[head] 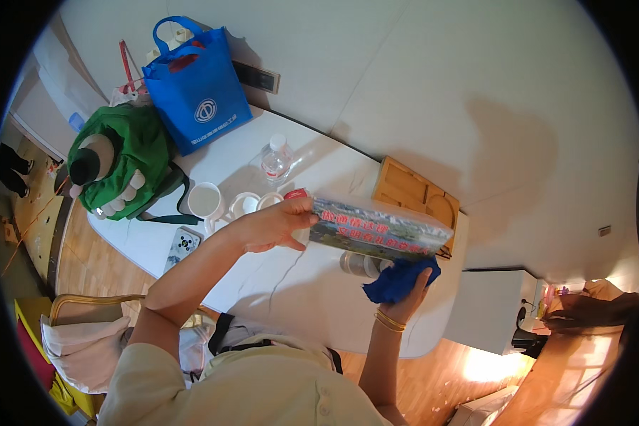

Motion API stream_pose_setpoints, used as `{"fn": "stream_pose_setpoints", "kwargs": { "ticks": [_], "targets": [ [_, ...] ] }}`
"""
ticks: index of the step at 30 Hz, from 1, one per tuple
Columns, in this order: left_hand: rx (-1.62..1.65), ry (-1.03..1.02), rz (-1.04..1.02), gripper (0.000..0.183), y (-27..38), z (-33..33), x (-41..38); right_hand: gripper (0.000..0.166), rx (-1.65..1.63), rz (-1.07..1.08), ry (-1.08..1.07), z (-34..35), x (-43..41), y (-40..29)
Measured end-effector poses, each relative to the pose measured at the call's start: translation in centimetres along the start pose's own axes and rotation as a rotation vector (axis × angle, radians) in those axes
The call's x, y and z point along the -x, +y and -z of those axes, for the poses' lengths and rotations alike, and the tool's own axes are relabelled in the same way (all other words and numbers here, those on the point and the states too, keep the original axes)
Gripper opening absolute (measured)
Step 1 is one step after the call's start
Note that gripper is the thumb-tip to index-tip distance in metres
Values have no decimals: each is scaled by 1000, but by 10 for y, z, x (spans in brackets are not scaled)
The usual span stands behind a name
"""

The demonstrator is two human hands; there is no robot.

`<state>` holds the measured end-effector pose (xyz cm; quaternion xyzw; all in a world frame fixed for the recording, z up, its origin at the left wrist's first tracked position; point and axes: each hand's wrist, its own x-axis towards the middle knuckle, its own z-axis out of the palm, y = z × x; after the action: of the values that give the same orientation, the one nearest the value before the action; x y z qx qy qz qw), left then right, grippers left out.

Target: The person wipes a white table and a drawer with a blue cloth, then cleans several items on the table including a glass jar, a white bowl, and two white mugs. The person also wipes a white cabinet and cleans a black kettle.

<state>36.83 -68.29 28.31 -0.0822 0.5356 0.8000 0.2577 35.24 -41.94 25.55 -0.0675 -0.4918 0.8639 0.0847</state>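
My left hand (277, 223) grips the left end of a rectangular box (378, 229), which has a printed landscape and red writing on its side. The box is raised over the white marble-patterned table (309, 314). In my right hand (412, 298) is a bunched dark blue cloth (396, 279), held against the lower right edge of the box. Below the box lies or stands a clear container (358, 264), partly covered by box and cloth. Behind the box a wooden compartment tray (404, 183) rests near the wall.
A clear bottle (277, 160), a white mug (205, 202) and smaller white cups (244, 204) stand left of the box. A phone (183, 247), green backpack (130, 165) and blue bag (197, 90) occupy the table's left. A cushioned chair (82, 346) is beside me; a white cabinet (487, 309) stands right.
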Motion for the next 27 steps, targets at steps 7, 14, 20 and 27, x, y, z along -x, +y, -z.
{"fn": "stream_pose_setpoints", "kwargs": {
  "ticks": [7,14,20,27],
  "targets": [
    [338,121,-268,29,2,4,-50,41,128,-14,-118,-28,-44,9],
    [271,512,-552,33,-8,38,-166,37,886,-27,-356,-20,-174,66],
    [82,807,-627,34,-43,69,-219,44,1192,-137,-505,-9,-227,102],
    [-232,899,-434,40,-69,100,-252,53,1102,-197,-522,-16,-256,147]
  ]
}}
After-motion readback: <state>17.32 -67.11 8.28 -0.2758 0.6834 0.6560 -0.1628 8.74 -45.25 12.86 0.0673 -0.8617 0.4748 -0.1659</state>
